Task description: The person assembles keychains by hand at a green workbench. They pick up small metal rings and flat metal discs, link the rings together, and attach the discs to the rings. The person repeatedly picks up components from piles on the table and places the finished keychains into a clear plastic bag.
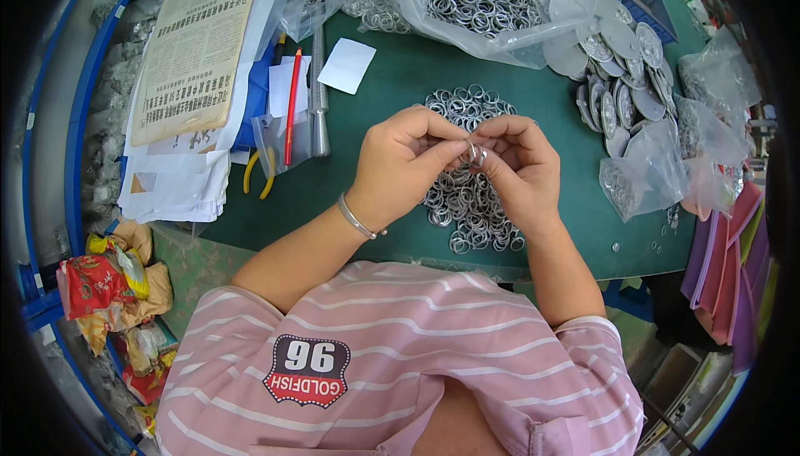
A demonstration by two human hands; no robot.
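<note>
My left hand (pixel 406 160) and my right hand (pixel 523 163) meet over the middle of the green table, fingertips almost touching. Between them are small silver metal rings (pixel 473 156). The thumb and forefinger of my left hand pinch at a ring, and my right hand's thumb and fingers close on the rings from the other side. How many rings each hand has is too small to tell. Beneath and behind both hands spreads a loose pile of silver rings (pixel 479 219), partly hidden by them. A metal bangle sits on my left wrist.
Behind the pile, a clear plastic bag (pixel 492 27) holds many rings. Flat silver discs (pixel 621 94) heap at right, near small plastic bags (pixel 642 169). At left lie papers (pixel 196 48), a red pencil (pixel 292 106), a tapered metal rod (pixel 320 110) and yellow-handled pliers (pixel 259 174).
</note>
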